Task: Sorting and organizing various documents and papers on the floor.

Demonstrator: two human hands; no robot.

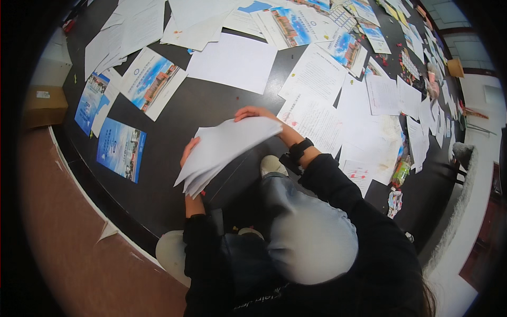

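A loose stack of white paper sheets [225, 148] is held between both my hands, above the dark floor and in front of my knees. My left hand [190, 150] grips the stack's left edge, its palm hidden beneath the sheets. At the far right edge my right hand [255, 115] holds the stack with fingers curled over it. The sheets fan apart at the near left corner. Beyond the stack lies a blank white sheet [233, 63]. A booklet with a building picture [153, 84] and a blue booklet [121, 149] lie to the left.
Printed pages [313, 75] and more booklets spread over the dark floor [174, 105] ahead and right. A plastic bottle [401, 172] and crumpled wrapper [395, 203] lie at the right. A cardboard box [45, 105] stands at the left, by a raised white edge [91, 202].
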